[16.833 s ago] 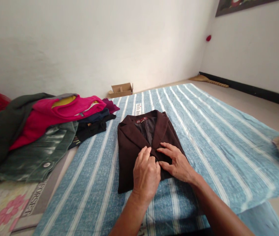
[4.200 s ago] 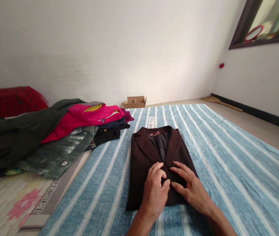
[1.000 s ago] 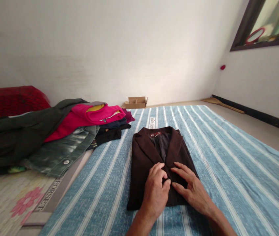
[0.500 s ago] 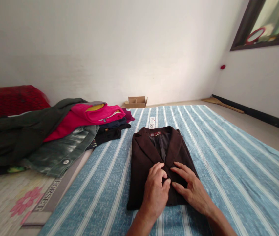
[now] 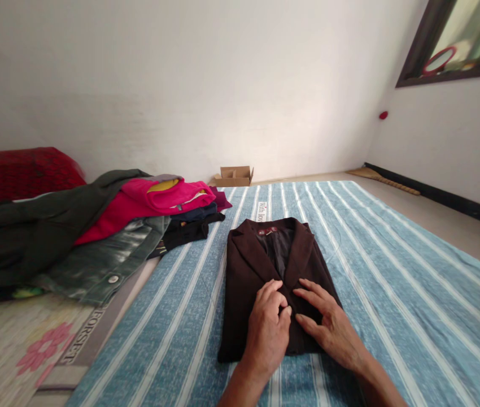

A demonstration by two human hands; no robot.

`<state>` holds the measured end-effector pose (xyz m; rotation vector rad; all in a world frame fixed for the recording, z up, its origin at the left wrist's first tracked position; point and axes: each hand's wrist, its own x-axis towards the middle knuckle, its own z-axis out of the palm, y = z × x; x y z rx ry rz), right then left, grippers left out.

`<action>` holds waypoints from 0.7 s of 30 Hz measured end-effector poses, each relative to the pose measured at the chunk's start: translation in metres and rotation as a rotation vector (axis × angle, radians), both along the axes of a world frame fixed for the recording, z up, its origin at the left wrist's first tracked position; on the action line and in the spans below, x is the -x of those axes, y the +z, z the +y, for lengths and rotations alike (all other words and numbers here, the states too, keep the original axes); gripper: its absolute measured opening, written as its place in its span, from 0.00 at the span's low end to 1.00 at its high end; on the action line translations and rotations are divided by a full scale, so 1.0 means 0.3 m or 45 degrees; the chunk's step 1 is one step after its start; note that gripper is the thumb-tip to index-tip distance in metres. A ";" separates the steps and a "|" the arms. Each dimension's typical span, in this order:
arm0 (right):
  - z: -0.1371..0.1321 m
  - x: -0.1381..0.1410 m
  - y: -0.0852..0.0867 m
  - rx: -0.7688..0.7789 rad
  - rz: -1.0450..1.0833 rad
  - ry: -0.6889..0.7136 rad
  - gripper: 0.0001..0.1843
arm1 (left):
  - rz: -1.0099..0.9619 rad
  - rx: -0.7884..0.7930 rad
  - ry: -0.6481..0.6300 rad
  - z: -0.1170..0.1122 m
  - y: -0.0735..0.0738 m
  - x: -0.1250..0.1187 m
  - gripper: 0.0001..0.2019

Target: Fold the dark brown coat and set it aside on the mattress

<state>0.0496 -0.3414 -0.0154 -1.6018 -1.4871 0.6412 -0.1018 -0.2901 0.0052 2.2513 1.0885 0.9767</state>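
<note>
A dark brown blazer [image 5: 244,271] lies folded into a neat rectangle, its collar away from me and its black lining showing between the lapels. On its front, left of the middle, rests my left hand [image 5: 269,325], fingers bent and thumb apart from them. My right hand [image 5: 328,322] touches the other side of the front with fingers spread. A narrow gap separates the two hands at the bottom of the lapels. Neither hand grips the cloth, as far as I can see. A blue, white-striped sheet [image 5: 180,328] spreads beneath the blazer.
Heaped clothes lie at left, with a dark garment [image 5: 24,237], a bright pink one [image 5: 138,206] and grey-green denim [image 5: 100,265]. Behind them sits a red bundle [image 5: 24,172]. A small cardboard box [image 5: 235,178] stands beyond the sheet's far edge, by the wall.
My left thumb has shifted very slightly to the left. The blazer and my right hand keep their places.
</note>
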 end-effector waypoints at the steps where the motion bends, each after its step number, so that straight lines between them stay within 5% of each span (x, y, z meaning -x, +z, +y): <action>1: 0.000 0.000 0.000 0.003 0.002 0.002 0.23 | 0.001 -0.002 0.001 0.000 0.000 0.000 0.10; 21: 0.000 -0.003 -0.001 -0.016 0.009 0.010 0.23 | 0.003 -0.069 -0.007 0.005 -0.014 0.002 0.11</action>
